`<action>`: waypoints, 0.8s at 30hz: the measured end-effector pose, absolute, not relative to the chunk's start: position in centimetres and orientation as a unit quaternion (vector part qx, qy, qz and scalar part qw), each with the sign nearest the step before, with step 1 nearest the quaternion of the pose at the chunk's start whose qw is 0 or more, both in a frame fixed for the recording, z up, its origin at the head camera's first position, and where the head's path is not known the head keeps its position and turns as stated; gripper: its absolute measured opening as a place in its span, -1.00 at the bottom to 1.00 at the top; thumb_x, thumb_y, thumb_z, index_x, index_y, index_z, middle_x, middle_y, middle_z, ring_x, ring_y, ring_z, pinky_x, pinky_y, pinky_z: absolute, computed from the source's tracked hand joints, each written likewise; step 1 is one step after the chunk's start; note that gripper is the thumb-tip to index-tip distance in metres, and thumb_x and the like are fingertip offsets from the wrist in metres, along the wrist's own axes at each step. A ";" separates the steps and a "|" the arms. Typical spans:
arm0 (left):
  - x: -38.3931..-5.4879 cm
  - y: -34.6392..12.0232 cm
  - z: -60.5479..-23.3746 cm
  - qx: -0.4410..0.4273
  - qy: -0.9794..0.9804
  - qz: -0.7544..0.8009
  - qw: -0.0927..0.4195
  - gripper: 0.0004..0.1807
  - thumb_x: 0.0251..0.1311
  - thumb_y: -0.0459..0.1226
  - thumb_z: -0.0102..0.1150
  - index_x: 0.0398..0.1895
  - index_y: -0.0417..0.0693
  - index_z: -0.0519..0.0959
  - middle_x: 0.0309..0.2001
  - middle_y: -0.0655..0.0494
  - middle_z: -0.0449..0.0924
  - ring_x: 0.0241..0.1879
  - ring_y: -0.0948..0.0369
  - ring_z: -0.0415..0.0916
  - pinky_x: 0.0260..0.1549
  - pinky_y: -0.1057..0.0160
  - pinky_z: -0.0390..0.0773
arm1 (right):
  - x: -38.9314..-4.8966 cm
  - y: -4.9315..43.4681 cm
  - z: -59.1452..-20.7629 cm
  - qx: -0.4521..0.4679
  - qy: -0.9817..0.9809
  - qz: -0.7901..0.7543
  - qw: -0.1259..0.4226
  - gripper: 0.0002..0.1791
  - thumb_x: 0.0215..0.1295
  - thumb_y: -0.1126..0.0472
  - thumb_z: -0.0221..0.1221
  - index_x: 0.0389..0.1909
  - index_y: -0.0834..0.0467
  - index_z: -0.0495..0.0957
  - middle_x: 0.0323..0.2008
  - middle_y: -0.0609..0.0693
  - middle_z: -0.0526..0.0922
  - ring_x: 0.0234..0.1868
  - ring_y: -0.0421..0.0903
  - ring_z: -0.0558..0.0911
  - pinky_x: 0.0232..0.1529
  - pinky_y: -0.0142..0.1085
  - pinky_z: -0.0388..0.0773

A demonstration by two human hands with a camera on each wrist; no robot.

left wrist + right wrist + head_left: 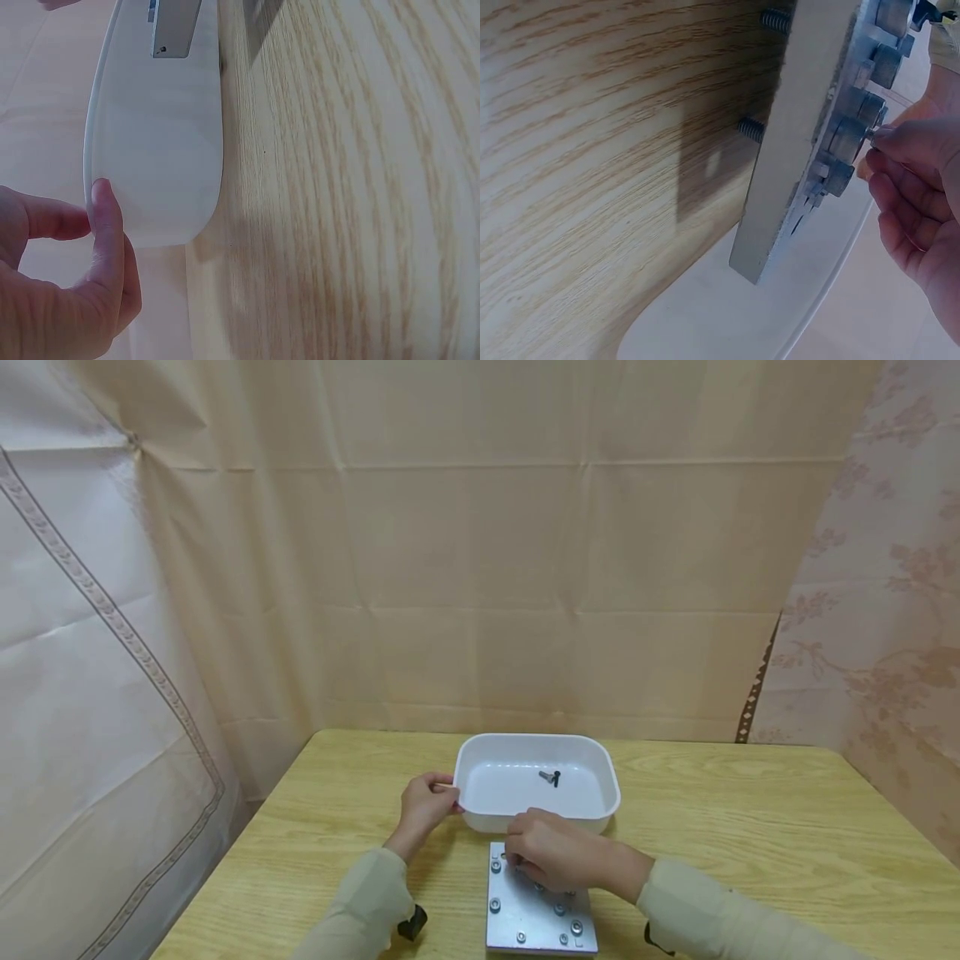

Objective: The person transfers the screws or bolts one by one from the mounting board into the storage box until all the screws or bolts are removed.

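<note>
A white plastic tray (495, 785) stands on the table, with a few small screws (551, 777), dark and silver, lying in it. My left hand (422, 806) pinches the tray's left rim between thumb and fingers, as the left wrist view also shows. In front of the tray is a metal plate (540, 922) fitted with several socket-head bolts (495, 905). Over the plate's far end, my right hand (555, 852) pinches a small screw at a bolt head; the fingers mostly hide it. Threaded bolt ends (751, 129) stick out under the plate in the right wrist view.
The wood-grain table (712, 827) extends to both sides of the tray and plate. Behind it hangs a beige cloth (480, 568), with patterned cloths at left and right. A dark strap piece (412, 923) shows at the left wrist.
</note>
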State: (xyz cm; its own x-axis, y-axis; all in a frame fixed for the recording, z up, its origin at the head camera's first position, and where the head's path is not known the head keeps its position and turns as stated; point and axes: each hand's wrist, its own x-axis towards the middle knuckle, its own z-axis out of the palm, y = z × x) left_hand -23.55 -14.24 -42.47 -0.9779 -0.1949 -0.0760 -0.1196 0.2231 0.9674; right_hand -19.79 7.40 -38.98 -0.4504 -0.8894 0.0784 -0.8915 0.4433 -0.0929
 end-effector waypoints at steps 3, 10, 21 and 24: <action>-23.5 -14.2 -42.5 0.102 -0.779 -0.618 0.032 -0.65 0.02 -0.49 0.11 -0.07 -0.50 0.51 -0.37 -0.24 0.63 -0.63 0.32 0.53 -0.48 0.36 0.75 | -19.7 7.4 -38.9 0.525 -0.849 0.060 0.008 -0.83 0.16 0.24 0.28 -0.21 0.00 0.66 -0.30 -0.21 0.66 -0.24 -0.39 0.55 -0.06 -0.56 0.61; -23.6 -14.2 -42.4 0.105 -0.780 -0.616 0.035 -0.65 0.02 -0.48 0.11 -0.08 -0.50 0.52 -0.46 -0.06 0.59 -0.63 0.32 0.53 -0.37 0.22 0.79 | -19.8 7.3 -38.7 0.524 -0.850 0.058 0.013 -0.81 0.12 0.26 0.29 -0.22 0.00 0.65 -0.30 -0.22 0.65 -0.23 -0.38 0.55 -0.06 -0.56 0.60; -23.7 -14.2 -42.4 0.108 -0.779 -0.617 0.033 -0.65 0.03 -0.47 0.12 -0.07 -0.50 0.51 -0.41 -0.15 0.62 -0.63 0.32 0.54 -0.40 0.26 0.78 | -19.7 7.3 -38.4 0.520 -0.852 0.060 -0.007 -0.83 0.17 0.23 0.28 -0.20 0.01 0.64 -0.28 -0.20 0.64 -0.22 -0.38 0.53 -0.03 -0.54 0.61; -23.7 -14.2 -42.5 0.109 -0.780 -0.615 0.033 -0.66 0.04 -0.47 0.13 -0.08 -0.49 0.52 -0.41 -0.14 0.62 -0.63 0.32 0.54 -0.37 0.22 0.79 | -19.6 7.2 -38.4 0.524 -0.849 0.059 -0.003 -0.83 0.17 0.24 0.28 -0.21 0.01 0.64 -0.29 -0.21 0.64 -0.23 -0.38 0.53 -0.04 -0.54 0.62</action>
State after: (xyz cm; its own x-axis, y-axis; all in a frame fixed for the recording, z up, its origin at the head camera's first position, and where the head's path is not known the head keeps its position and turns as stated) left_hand -23.70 -14.20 -42.47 -0.9741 -0.2107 -0.0824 -0.1294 0.2202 0.9668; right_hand -19.64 7.25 -38.37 -0.4501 -0.8911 0.0577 -0.8905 0.4431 -0.1034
